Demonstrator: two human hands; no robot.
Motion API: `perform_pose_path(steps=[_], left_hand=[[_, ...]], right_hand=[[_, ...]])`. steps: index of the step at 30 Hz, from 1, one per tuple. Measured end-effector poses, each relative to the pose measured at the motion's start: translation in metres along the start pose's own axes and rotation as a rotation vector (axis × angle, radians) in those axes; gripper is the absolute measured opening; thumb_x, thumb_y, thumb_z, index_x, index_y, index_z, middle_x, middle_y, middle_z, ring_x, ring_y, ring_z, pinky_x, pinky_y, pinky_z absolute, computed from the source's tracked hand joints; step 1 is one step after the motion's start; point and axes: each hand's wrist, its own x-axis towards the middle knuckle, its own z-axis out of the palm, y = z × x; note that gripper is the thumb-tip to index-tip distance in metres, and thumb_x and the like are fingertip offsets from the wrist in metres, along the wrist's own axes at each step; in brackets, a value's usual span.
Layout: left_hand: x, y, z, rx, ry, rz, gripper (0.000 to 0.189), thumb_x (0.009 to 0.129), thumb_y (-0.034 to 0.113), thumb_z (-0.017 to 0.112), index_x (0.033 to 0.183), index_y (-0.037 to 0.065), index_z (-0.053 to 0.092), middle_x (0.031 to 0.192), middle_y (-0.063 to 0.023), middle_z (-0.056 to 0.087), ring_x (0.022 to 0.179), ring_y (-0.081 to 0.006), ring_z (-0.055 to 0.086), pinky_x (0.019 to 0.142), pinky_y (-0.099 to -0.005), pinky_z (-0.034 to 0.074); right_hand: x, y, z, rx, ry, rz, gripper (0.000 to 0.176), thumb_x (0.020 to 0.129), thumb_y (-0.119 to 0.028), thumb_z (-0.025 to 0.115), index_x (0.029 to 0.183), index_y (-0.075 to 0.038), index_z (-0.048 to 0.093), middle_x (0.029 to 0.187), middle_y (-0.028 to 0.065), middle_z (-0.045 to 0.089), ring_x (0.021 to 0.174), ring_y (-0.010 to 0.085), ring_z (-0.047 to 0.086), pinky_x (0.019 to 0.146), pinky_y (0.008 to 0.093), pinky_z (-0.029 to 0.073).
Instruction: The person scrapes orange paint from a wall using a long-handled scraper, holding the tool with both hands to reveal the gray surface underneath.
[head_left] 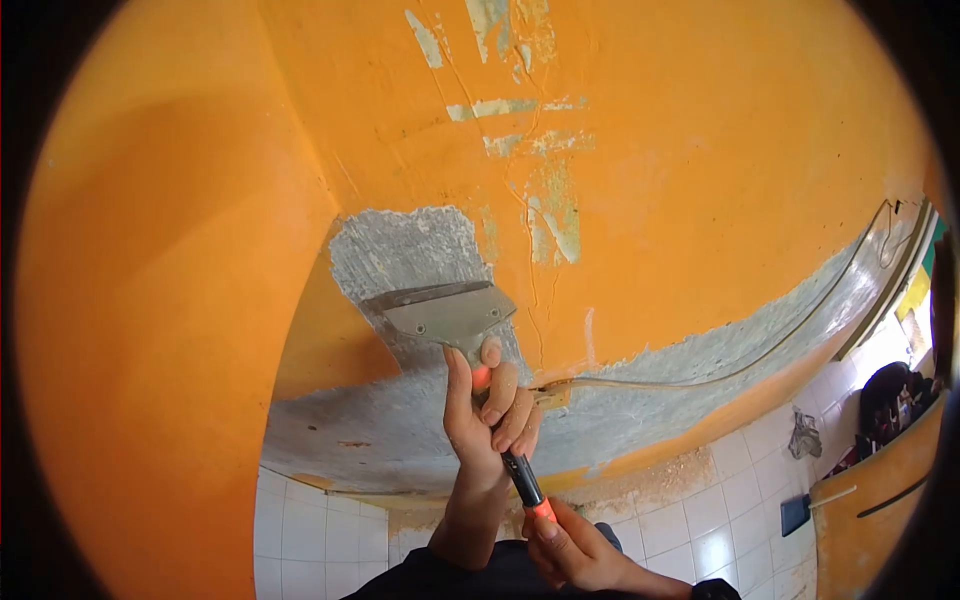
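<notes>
A wide-bladed paint scraper (455, 312) is held up against the orange painted wall (690, 210), its blade over a bare grey patch (400, 250) with ragged paint edges. My left hand (490, 405) wraps around the upper part of its black and red handle, close below the blade. Lower down, my right hand (570, 550) grips the red butt end of the same handle. Both hands are closed. Whether the blade's edge touches the wall cannot be made out.
A loose cable (690, 383) runs along the stripped grey band to the right. White tiles (650, 535) line the lower wall. At the right are an orange surface (880, 510), a dark blue square object (795, 515) and a plastic bag (805, 435). An orange wall corner stands at left.
</notes>
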Motion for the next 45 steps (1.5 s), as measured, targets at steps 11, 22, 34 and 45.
perform_pose_path(steps=[11, 22, 34, 45], left_hand=[[0.014, 0.008, 0.013, -0.010, -0.030, 0.004, 0.042, 0.102, 0.046, 0.025, 0.102, 0.009, 0.044, 0.053, 0.0049, 0.031, 0.032, -0.0056, 0.027, 0.029, -0.0214, 0.035], [0.008, 0.003, 0.010, 0.001, -0.008, -0.016, 0.042, 0.102, 0.046, 0.024, 0.102, 0.008, 0.043, 0.053, 0.0044, 0.032, 0.031, -0.0060, 0.030, 0.029, -0.0213, 0.035], [0.019, 0.012, 0.021, -0.040, -0.040, -0.018, 0.042, 0.102, 0.045, 0.023, 0.102, 0.008, 0.043, 0.053, 0.0043, 0.033, 0.031, -0.0060, 0.031, 0.029, -0.0215, 0.036], [0.019, 0.010, 0.025, -0.018, -0.044, -0.001, 0.041, 0.102, 0.045, 0.024, 0.104, 0.009, 0.043, 0.053, 0.0046, 0.033, 0.032, -0.0061, 0.030, 0.030, -0.0217, 0.036]], right_hand=[[0.001, -0.019, 0.009, -0.023, 0.034, -0.022, 0.037, 0.102, -0.038, 0.030, 0.105, -0.003, 0.041, 0.057, 0.0024, 0.042, 0.042, 0.0105, 0.040, 0.042, 0.0226, 0.034], [0.000, -0.019, 0.012, -0.011, 0.066, -0.132, 0.037, 0.102, -0.040, 0.033, 0.097, -0.006, 0.044, 0.054, -0.0002, 0.040, 0.040, 0.0087, 0.036, 0.038, 0.0220, 0.032], [0.002, -0.026, 0.011, -0.007, 0.018, -0.134, 0.036, 0.102, -0.039, 0.032, 0.099, -0.004, 0.043, 0.054, 0.0002, 0.040, 0.039, 0.0097, 0.038, 0.038, 0.0227, 0.033], [-0.008, -0.040, 0.017, 0.046, 0.053, -0.037, 0.038, 0.102, -0.041, 0.033, 0.102, -0.004, 0.043, 0.055, 0.0002, 0.039, 0.040, 0.0097, 0.037, 0.040, 0.0219, 0.034]])
